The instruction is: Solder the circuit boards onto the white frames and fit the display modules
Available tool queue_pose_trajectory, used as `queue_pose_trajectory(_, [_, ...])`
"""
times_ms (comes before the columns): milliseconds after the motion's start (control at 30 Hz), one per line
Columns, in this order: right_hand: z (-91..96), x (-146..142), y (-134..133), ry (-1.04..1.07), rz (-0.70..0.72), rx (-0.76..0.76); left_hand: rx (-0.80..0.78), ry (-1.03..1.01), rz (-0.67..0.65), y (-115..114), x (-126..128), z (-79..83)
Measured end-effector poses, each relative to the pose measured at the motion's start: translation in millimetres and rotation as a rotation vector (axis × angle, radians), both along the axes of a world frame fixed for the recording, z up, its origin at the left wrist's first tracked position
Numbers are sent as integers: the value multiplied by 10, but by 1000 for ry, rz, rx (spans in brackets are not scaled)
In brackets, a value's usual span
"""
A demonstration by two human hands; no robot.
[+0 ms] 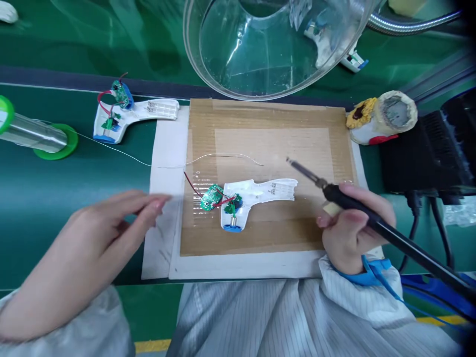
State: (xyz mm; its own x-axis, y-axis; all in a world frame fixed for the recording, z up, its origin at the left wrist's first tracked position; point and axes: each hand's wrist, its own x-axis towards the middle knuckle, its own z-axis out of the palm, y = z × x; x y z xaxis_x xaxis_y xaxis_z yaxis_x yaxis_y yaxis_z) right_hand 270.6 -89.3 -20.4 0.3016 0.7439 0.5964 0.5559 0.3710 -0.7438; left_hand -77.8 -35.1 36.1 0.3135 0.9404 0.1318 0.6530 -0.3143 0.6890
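My right hand [357,223] is wrapped round a soldering iron [345,198], its bare tip pointing up and left over the cardboard. A small pale yellowish piece [332,208] shows by its fingers. My left hand [122,233] hovers at the left edge of the white board, thumb and index finger pinched; whatever may be between them does not show. Between the hands lies a white plastic half-shell [256,196] shaped like a pistol grip, with a blue end. A green circuit board [211,198] rests at its left, joined by red wires. Thin solder wire [223,154] curves above it.
A solder spool [40,136] with green flanges lies at left. Behind it sits another wired half-shell [137,114]. The cardboard [275,238] bears the work. A clear round tub [230,91] stands behind, a decorated cup [383,119] and black box [412,153] at right.
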Motion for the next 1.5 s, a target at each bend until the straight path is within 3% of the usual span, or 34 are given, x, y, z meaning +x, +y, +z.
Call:
queue_pose_trajectory(100, [9,-53,67,-121,80,-160,84,126,1,144,112,-143])
queue_pose_trajectory(200, [-17,-77,130,-287,190,-246,133,3,-58,295,359,-171])
queue_pose_trajectory(400, [-63,-61,151,-357,196,-280,30,-188,-63,259,745,104])
queue_pose_trajectory(533, [-38,-73,143,-366,213,-312,268,-70,-252,265,1060,156])
queue_pose_trajectory(667, [-65,-75,152,-377,219,-238,381,74,-468,369,1270,-44])
queue_pose_trajectory(767, [-84,-78,161,-348,249,-227,588,146,-513,398,1284,-183])
queue_pose_trajectory(867, [-72,-86,167,-334,270,-223,862,261,-522,371,1253,-220])
queue_pose_trajectory(933, [-58,-91,170,-331,270,-234,934,293,-518,357,1234,-226])
queue_pose_trajectory(1033, [-47,-92,171,-336,261,-264,871,223,-508,372,1202,-277])
queue_pose_trajectory(1233, [-34,-91,160,-337,249,-269,574,33,-452,379,1166,-418])
queue_pose_trajectory(1500, [-13,-109,111,-236,216,-258,274,-55,-337,277,1241,-401])
